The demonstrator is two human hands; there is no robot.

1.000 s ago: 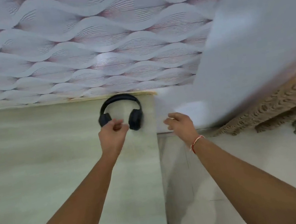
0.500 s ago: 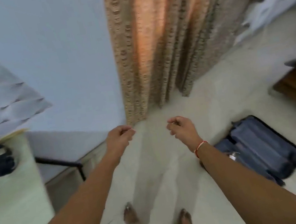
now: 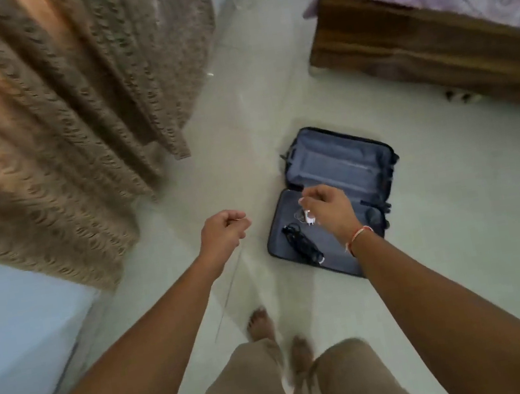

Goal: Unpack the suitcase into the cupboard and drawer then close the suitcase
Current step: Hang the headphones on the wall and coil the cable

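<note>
Both hands are loosely curled and empty as I see them: left hand (image 3: 223,232), right hand (image 3: 328,208) hanging over the open suitcase (image 3: 341,164) on the floor (image 3: 460,234). I judge I'm between trips; next comes stooping. Left inside: one black item (image 3: 303,244), one white charger (image 3: 309,221)

No readable text, label, brand, number or sign appears anywhere in view, neither on the open dark blue fabric-lined suitcase (image 3: 336,199) lying on the pale floor nor on anything around it
</note>
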